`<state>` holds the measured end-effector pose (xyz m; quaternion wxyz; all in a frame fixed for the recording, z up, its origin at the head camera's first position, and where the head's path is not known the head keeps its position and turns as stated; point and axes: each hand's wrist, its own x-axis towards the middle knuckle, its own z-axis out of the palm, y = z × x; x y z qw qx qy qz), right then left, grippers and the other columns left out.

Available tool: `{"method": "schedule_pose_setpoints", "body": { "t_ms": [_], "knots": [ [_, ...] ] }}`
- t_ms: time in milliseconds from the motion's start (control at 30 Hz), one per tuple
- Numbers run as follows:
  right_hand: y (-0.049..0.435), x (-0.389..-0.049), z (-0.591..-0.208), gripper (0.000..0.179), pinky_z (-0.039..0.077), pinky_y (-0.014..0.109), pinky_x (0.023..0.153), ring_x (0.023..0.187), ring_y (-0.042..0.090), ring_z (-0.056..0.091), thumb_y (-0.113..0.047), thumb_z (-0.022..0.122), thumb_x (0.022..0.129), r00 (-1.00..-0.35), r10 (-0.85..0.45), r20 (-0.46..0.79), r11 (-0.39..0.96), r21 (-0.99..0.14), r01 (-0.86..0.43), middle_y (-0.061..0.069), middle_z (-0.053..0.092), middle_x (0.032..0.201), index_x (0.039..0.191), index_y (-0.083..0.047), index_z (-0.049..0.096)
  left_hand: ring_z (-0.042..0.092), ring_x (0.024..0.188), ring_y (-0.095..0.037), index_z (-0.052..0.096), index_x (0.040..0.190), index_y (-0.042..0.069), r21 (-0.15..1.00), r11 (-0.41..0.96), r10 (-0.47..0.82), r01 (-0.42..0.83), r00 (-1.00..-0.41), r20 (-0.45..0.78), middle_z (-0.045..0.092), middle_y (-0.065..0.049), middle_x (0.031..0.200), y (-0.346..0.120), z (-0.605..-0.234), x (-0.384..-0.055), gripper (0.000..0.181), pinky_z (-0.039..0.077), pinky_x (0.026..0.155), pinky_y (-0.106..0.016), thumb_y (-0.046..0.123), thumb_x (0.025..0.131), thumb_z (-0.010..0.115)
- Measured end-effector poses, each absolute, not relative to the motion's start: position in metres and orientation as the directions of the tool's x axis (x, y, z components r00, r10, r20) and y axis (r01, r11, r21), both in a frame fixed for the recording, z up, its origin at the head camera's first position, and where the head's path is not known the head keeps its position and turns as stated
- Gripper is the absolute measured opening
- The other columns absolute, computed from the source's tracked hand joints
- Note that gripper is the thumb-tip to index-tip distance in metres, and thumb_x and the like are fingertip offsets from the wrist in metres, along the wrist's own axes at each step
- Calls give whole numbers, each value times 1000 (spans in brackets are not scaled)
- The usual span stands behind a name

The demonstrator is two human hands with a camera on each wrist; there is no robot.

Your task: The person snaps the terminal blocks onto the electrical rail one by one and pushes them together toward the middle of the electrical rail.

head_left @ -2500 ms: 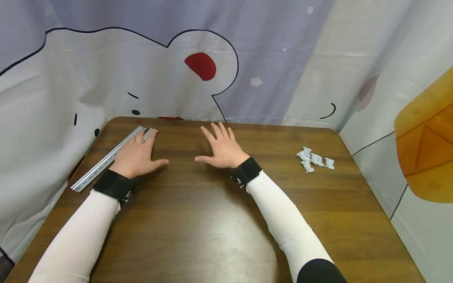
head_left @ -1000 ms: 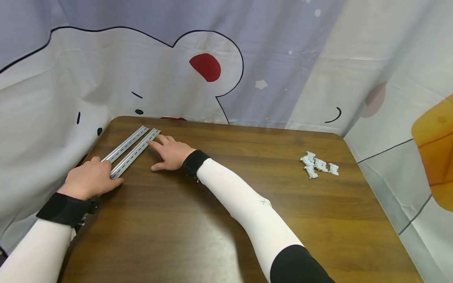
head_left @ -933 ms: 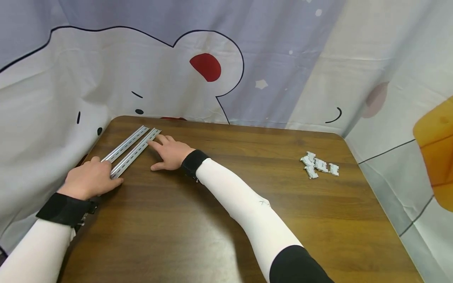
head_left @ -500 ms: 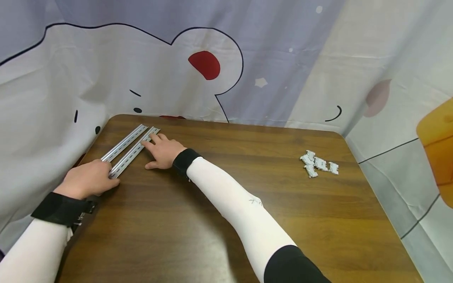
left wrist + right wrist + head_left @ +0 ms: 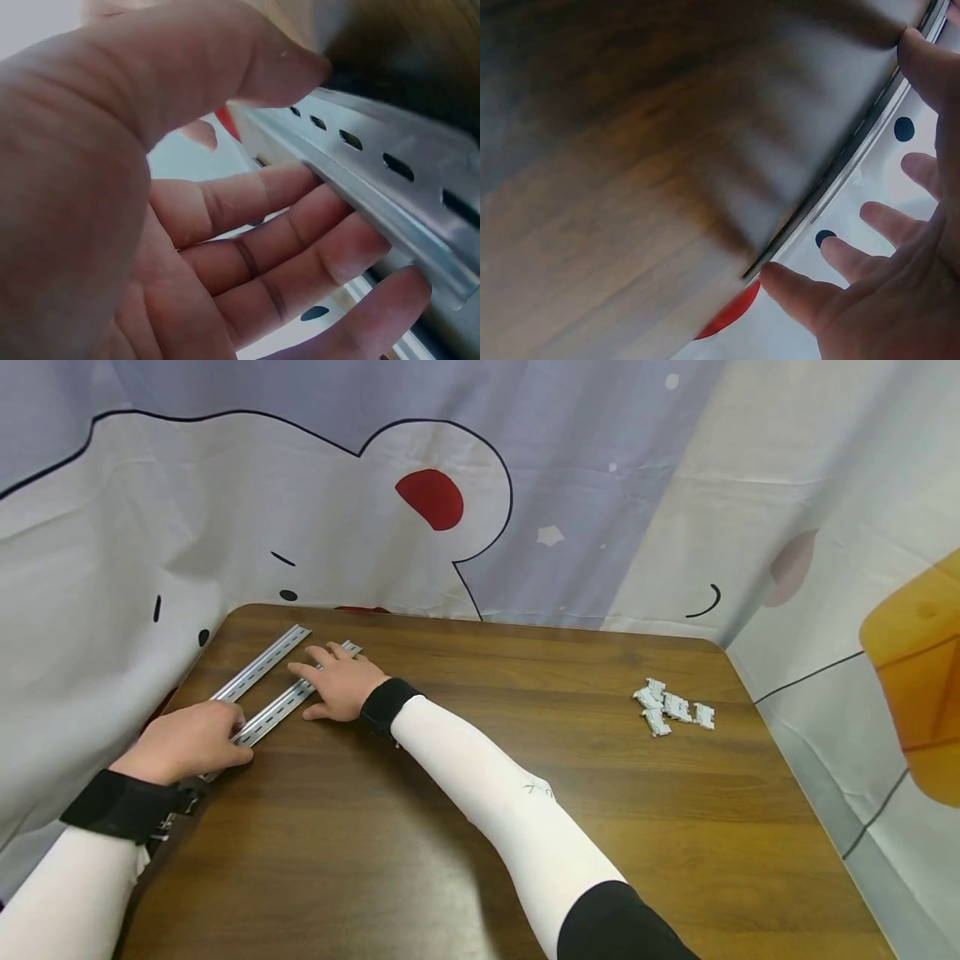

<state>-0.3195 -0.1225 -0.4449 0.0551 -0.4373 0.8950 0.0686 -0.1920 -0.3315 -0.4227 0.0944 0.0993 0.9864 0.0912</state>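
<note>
Two slotted metal DIN rails lie side by side on the table's left. My left hand point(image 5: 187, 742) holds the near end of the right-hand DIN rail point(image 5: 279, 707); in the left wrist view its thumb and fingers lie on opposite sides of that rail. My right hand point(image 5: 343, 683) reaches over the same rail near its far end, fingers spread and fairly straight. In the right wrist view, fingertips point(image 5: 774, 276) touch the rail's edge. The other DIN rail point(image 5: 258, 668) lies to the left, its near part hidden behind my left hand.
Several small pale grey clip-like pieces point(image 5: 675, 707) lie in a cluster on the right of the brown wooden table point(image 5: 525, 693). A printed curtain point(image 5: 570, 510) hangs behind the table and along its sides.
Both hands have moved left to the rails from their earlier places. Since half a second ago, the right-hand rail has shifted right, away from the other rail, widening the gap.
</note>
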Motion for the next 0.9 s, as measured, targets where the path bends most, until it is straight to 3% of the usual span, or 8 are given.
{"method": "schedule_pose_setpoints", "body": {
  "t_ms": [267,433,600,900],
  "knots": [
    [-118,-321,-446,75,28,54,107,146,23,11,-70,40,94,-598,-783,-171,587,114,-801,-7,16,161,157,-43,7,45,59,-14,61,80,18,176,959,243,224,-965,-97,51,5,68,-332,-424,-194,17,36,49,-35,25,71,73],
    [-111,-327,-446,63,31,49,105,138,21,28,-63,39,98,-604,-774,-192,591,122,-797,-5,28,154,155,-43,21,45,62,-14,63,85,18,173,957,248,234,-967,-63,51,5,70,-332,-424,-195,18,35,50,-35,29,75,72],
    [-98,-330,-443,53,42,38,93,122,17,38,-57,47,99,-592,-792,-150,580,123,-806,-4,40,140,148,-39,40,45,63,-15,65,91,17,166,959,236,228,-971,-30,51,4,71,-330,-423,-196,22,36,52,-35,32,77,72],
    [-70,-331,-439,54,40,42,93,117,20,40,-63,46,96,-652,-749,-119,643,108,-758,-1,43,134,145,-39,44,46,62,-15,65,89,15,135,963,233,231,-973,5,52,4,72,-323,-421,-199,23,37,51,-35,37,82,67]
  ]
}}
